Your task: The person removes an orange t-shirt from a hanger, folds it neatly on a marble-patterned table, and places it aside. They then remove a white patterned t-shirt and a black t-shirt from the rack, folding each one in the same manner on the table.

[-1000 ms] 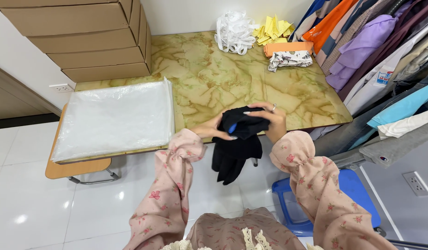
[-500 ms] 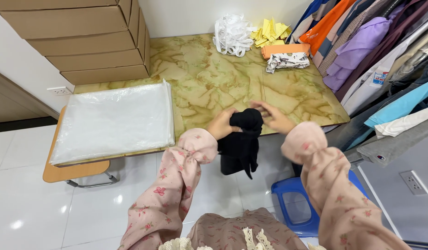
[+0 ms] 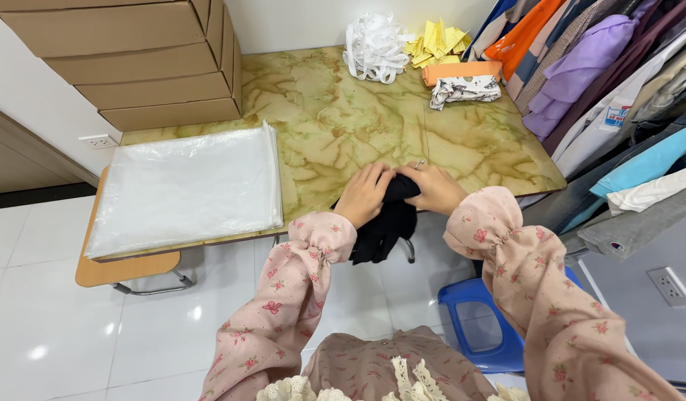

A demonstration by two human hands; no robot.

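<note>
Green-veined marble-patterned tabletop (image 3: 372, 126) fills the scene, its near edge at six o'clock bearing a crumpled black fabric garment (image 3: 385, 223) that droops over the rim. Left hand (image 3: 363, 194) and right hand (image 3: 434, 187) both clutch it. At nine o'clock lies a stack of clear plastic bags (image 3: 187, 186).

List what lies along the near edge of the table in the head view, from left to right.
Stack of clear plastic bags → left hand → black garment → right hand, with both hands pressing on the garment at the table edge.
</note>
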